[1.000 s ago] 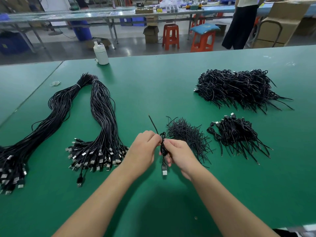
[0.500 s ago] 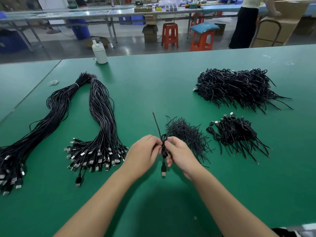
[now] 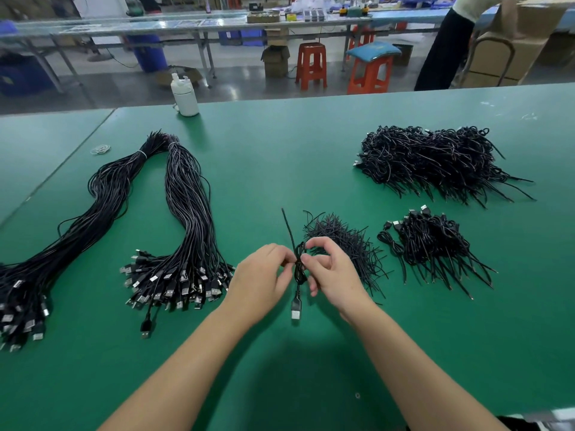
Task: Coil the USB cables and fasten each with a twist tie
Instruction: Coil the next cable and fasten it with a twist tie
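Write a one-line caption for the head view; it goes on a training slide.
Both hands, left hand and right hand, pinch a coiled USB cable while fastening a twist tie over the green table.

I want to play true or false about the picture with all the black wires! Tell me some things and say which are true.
1. Both hands hold one small coiled cable between them. True: the left hand and right hand pinch it.
2. The table is red. False: it is green.
3. A white bottle stands at the far edge of the table. True.
4. The pile of loose ties lies left of the hands. False: it lies just right of them.
5. A plug hangs down from the coiled cable. True.
6. The long bundles of cables lie on the right side. False: they lie on the left.
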Demonstrator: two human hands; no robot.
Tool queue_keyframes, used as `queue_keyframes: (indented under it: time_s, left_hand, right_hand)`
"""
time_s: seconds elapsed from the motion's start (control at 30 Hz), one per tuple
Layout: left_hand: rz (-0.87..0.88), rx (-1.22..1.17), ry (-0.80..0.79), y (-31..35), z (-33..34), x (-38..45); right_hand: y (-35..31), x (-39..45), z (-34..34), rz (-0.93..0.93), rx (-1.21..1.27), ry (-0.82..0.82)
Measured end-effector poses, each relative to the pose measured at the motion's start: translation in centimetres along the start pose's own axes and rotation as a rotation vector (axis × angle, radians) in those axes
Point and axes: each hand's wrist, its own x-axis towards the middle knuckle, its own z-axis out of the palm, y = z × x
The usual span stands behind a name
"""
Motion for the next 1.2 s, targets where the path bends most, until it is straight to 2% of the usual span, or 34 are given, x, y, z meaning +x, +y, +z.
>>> queue_keyframes:
  time_s: [0.13,0.27,0.47,0.63,0.73,0.8,0.87,0.93,1.07,1.2]
  left_hand:
    - [-0.088,-0.061,-0.04,0.0,-0.4,0.2]
    - [-0.238,-0.251,-0.071,0.0,-0.7,0.5]
    - [-0.411,-0.465,-0.135,-0.4,-0.8,0.8]
    - [-0.449,-0.604,-0.129,-0.3,-0.7,0.7]
    - [-0.347,-0.436,-0.054,0.2,-0.8,0.5]
    - [-0.138,-0.223,-0.008,0.5,-1.1,0.4]
    - [0.143,0.058,0.04,0.4,-1.3,0.5]
    - [0.327,0.217,0.07,0.0,-1.2,0.6]
    - [0.423,0.262,0.098,-0.5,-0.7,0.3]
    - [0.424,0.248,0.12,-0.7,0.0,0.0]
  right_hand:
    - [0.0,0.1,-0.2,-0.014,0.019,-0.049]
    - [-0.1,-0.1,-0.4,-0.038,-0.014,-0.109]
    - [0.0,-0.3,-0.4,-0.176,-0.203,-0.105]
    - [0.0,-0.2,0.1,-0.144,-0.117,-0.063]
    - [-0.3,-0.3,0.2,-0.109,-0.156,-0.039]
    - [-0.5,-0.3,0.1,-0.1,-0.198,-0.06]
    - [-0.6,-0.4,0.0,-0.089,-0.192,-0.107]
    - [-0.6,-0.7,-0.1,-0.081,-0.155,-0.146]
    - [-0.2,-0.8,-0.2,-0.064,-0.179,-0.151]
    - [0.0,-0.7,-0.1,-0.001,-0.145,-0.182]
